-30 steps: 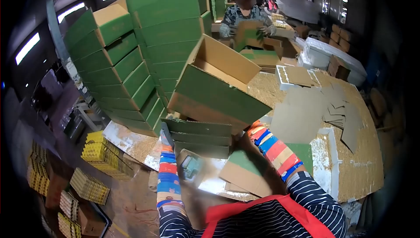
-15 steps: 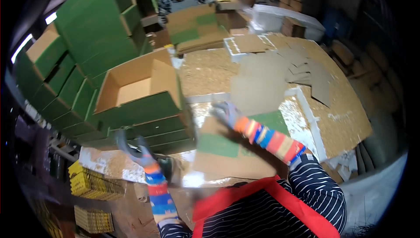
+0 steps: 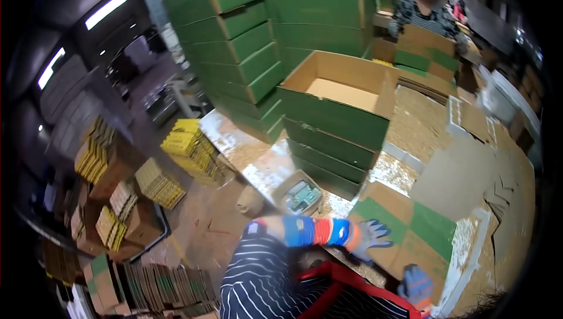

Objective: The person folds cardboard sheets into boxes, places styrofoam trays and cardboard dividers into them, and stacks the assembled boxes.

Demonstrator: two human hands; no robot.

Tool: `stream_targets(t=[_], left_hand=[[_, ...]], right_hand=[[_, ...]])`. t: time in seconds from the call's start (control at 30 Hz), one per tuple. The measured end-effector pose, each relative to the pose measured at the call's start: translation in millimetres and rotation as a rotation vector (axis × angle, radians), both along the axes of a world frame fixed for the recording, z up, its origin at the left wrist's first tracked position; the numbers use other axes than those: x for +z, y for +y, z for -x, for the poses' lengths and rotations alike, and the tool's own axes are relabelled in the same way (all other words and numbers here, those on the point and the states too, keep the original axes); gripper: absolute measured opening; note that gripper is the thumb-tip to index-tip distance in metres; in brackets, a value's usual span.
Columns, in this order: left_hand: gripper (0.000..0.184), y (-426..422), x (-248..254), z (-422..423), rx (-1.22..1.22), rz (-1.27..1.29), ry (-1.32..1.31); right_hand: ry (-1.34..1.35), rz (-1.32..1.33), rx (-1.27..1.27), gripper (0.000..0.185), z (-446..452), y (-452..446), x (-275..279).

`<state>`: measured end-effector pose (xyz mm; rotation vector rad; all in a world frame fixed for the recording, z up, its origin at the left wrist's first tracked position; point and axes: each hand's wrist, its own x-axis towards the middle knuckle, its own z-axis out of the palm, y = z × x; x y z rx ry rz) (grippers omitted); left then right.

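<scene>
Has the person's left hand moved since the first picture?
Yes, rightward: the left hand has gone from the left side of the short box stack to the flat cardboard.

Two hands in grey-and-blue gloves, one left hand (image 3: 370, 240) and one right hand (image 3: 416, 287). One flattened green-and-brown cardboard box (image 3: 404, 231) lies under them. One near stack of green cardboard boxes (image 3: 337, 121), four high. One small open carton (image 3: 298, 194). One other person (image 3: 427, 11). Three bright window strips (image 3: 105, 12). Stacks of yellowish moulded trays (image 3: 190, 150): probably at least five, the dim edge blurring the count.
</scene>
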<state>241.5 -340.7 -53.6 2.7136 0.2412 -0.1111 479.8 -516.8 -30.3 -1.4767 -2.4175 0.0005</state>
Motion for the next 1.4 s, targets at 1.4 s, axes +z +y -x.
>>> stream_targets(t=[1.4], left_hand=[[0.093,10.8,42.5,-2.7,0.983,0.697,-0.906]], right_hand=[[0.009,-0.027,-0.017,0.058,-48.1,83.1,66.4]])
